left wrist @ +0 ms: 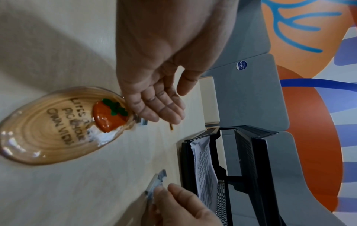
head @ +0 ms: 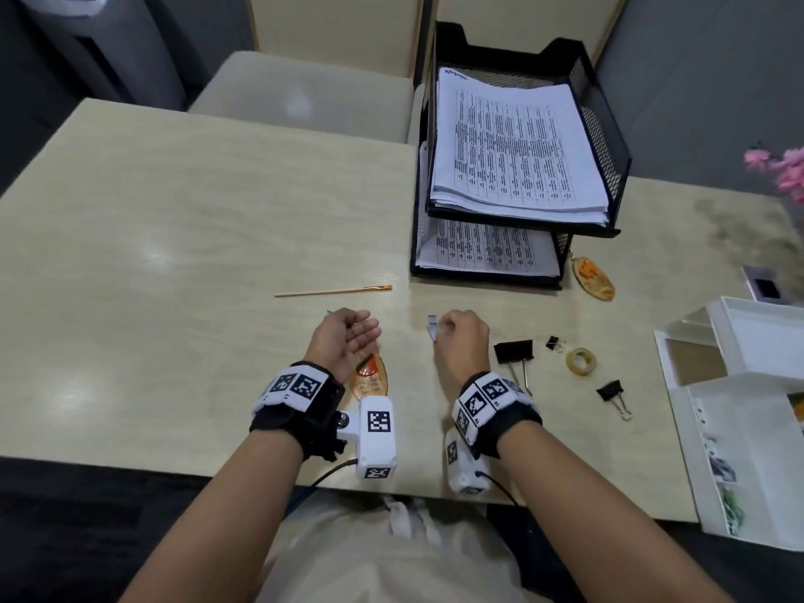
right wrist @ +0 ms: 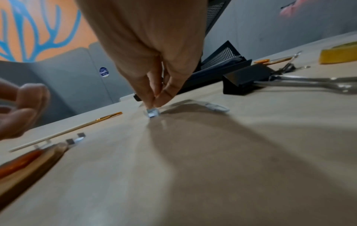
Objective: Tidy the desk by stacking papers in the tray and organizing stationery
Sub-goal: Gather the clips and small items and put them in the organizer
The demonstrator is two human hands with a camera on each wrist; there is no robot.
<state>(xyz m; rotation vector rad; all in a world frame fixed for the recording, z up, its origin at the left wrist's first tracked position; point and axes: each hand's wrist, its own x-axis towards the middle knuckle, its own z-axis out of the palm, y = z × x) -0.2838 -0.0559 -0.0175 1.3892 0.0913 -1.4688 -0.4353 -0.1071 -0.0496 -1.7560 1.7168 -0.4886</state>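
My right hand (head: 439, 332) pinches a short silver staple strip (head: 432, 326) between thumb and fingertips, right at the desk surface; the pinch (right wrist: 154, 104) shows close up in the right wrist view. Another staple strip (right wrist: 216, 107) lies just beyond it. My left hand (head: 367, 330) hovers open with its palm turned up, above an oval wooden keychain (head: 370, 380) with an orange fruit on it. Small staple pieces (left wrist: 142, 121) lie by the keychain's tip. The black mesh two-tier tray (head: 609, 167) holds printed papers (head: 513, 150) on both levels.
A thin stick with a gold tip (head: 330, 291) lies beyond my hands. To the right are a large black binder clip (head: 513, 352), two small ones (head: 553, 342) (head: 611, 391), a tape roll (head: 581, 362), a second keychain (head: 594, 278) and a white organizer (head: 748, 385).
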